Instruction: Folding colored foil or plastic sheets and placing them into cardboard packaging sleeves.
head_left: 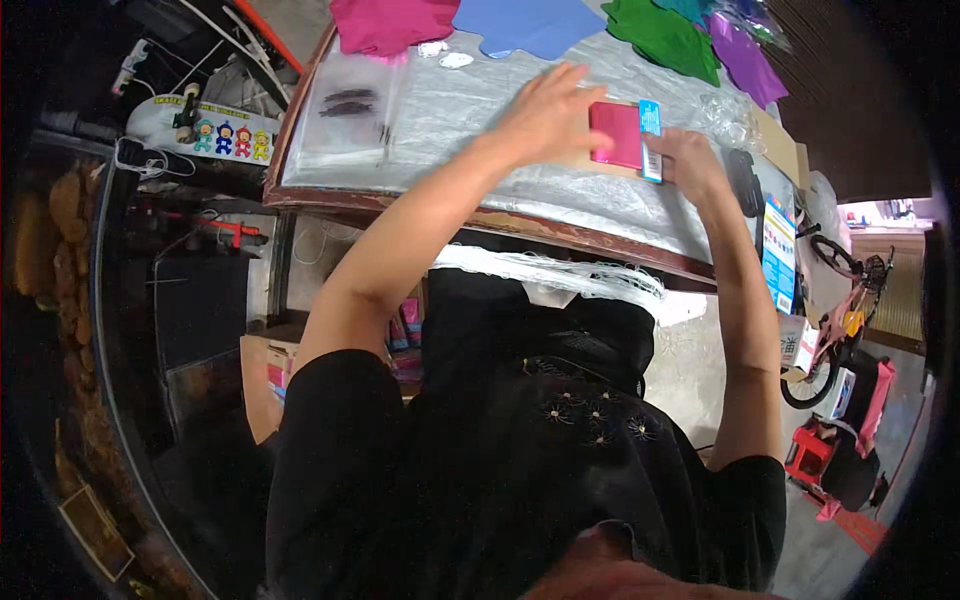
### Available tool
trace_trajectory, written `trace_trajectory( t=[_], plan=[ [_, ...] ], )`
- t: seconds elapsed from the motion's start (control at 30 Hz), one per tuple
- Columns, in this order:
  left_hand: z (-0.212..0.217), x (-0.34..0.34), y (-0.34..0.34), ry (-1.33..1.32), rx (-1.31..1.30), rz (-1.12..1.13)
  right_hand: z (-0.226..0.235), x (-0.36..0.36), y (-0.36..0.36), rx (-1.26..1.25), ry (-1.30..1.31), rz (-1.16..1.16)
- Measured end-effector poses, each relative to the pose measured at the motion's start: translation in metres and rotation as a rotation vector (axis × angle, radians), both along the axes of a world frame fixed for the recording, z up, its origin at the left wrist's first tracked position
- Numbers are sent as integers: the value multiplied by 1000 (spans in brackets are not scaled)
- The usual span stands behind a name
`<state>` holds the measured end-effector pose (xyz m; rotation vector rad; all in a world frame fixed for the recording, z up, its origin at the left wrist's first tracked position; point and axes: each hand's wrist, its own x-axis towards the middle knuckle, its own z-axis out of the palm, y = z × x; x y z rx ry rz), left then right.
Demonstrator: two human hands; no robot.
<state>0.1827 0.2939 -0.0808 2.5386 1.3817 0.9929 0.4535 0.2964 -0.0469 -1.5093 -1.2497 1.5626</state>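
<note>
A flat, folded pink sheet [616, 136] lies on the silvery table cover, with a blue-and-white printed card [651, 118] along its right side. Tan board shows around its edges. My right hand [692, 163] has its fingers closed at the card's right edge; part of the grip is hidden. To the left of the sheet, my left hand [553, 115] is spread, its thumb reaching over the pink surface and its other fingers pointing away from me. Whether that thumb touches the sheet, I cannot tell.
Along the far edge lie pink [390, 25], blue [530, 22], green [665, 38] and purple [745, 62] pieces. Clear plastic bags [345, 110] are at the left. A black object [744, 182] sits right of my hand. White strings [545, 268] hang along the near edge.
</note>
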Motion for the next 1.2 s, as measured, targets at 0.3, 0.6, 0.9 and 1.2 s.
trace_trajectory(
  t=[0.3,0.6,0.9,1.2],
  plan=[
    [5,-121,14,16,112,477,8,-2,-28,-3,128,-1],
    [61,-37,-39,-462,-349,47,10,-2,-55,-32,288,-13],
    [82,26,-72,-380,-414,-1,4,2,-74,-45,573,-27],
    [68,7,-81,-766,-253,-31,15,9,-98,117,574,-140]
  ],
)
